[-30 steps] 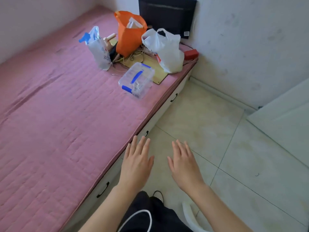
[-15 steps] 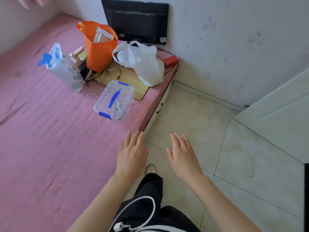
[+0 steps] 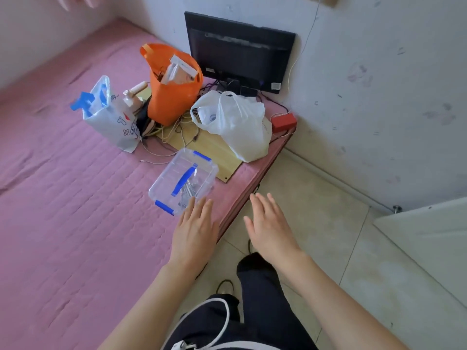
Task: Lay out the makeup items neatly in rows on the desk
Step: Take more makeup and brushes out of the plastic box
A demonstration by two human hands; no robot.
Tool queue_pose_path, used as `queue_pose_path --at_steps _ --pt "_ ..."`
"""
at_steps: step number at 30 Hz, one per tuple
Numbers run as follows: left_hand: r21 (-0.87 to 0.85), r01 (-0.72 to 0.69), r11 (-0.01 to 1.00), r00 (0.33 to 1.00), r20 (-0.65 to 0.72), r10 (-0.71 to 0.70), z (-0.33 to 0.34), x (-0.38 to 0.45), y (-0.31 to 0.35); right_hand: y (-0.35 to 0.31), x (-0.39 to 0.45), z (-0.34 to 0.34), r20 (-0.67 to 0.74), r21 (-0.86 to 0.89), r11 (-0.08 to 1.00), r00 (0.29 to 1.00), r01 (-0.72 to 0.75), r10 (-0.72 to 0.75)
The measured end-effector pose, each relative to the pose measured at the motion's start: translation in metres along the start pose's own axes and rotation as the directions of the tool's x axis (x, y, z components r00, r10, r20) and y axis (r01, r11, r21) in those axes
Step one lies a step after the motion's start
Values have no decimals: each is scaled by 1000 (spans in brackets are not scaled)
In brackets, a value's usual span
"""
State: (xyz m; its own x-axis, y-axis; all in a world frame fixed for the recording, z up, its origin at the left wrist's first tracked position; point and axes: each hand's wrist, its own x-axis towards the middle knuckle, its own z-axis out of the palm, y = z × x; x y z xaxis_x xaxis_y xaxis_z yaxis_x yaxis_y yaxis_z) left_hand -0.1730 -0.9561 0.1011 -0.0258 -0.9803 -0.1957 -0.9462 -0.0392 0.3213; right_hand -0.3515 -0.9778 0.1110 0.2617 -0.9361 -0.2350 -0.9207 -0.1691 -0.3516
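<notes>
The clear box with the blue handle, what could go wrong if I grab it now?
1. The clear box sits close to the bed edge; a careless push from the left hand might tip it to the floor.
2. The loose white cables lie right behind it and could snag if they are caught on it.

You face a pink quilted bed (image 3: 75, 223), scuffed white wall (image 3: 379, 84), beige tiled floor (image 3: 328, 236), daylit.
</notes>
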Motion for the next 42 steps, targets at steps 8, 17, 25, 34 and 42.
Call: queue_pose_path --at_steps 8,17,25,34,42 --pt "-52 259 964 965 -28 -261 0 76 -1 20 115 -20 96 -91 967 969 237 -229" --pt "-171 544 821 827 -60 -560 17 134 7 42 231 -30 349 -140 863 839 486 -417" --pt "-355 739 572 617 17 -787 54 147 -28 33 305 6 466 -146 772 732 618 -497" --pt "-595 788 157 315 171 -933 121 172 -123 1 383 92 540 -43 866 740 499 -400" --pt "-602 798 25 235 274 -933 189 187 -181 -1 439 172 513 -93 890 787 446 -341"
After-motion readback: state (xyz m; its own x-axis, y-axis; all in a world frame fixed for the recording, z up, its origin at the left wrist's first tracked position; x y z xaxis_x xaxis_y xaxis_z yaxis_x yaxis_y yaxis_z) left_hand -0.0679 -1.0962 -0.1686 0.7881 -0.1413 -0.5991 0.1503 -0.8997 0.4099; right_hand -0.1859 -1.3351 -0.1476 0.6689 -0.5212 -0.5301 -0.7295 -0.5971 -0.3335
